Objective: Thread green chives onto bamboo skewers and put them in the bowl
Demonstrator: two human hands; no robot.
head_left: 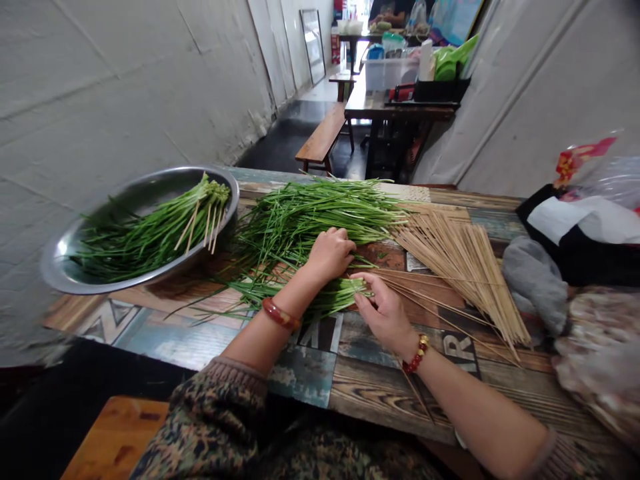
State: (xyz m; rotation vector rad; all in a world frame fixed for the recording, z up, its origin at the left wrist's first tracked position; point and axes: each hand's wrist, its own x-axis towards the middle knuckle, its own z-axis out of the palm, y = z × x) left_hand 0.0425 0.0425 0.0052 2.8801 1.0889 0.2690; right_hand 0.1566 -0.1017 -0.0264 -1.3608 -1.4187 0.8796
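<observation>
In the head view, a small bundle of long green stalks (pixel 343 291) is seen on a patchwork-patterned table (pixel 303 373), its pale ends pinched between the thumb and fingers of the right hand (pixel 385 308). The left hand (pixel 333 253) is curled just above the bundle; whether anything is gripped by it cannot be told. Beyond lies a larger green heap (pixel 315 213), flanked by fanned wooden skewers (pixel 463 267) at right and a metal basin (pixel 59 259) of skewered greens (pixel 150 237) at left.

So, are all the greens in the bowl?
No, a large pile of greens lies on the table beside the bowl.
</observation>
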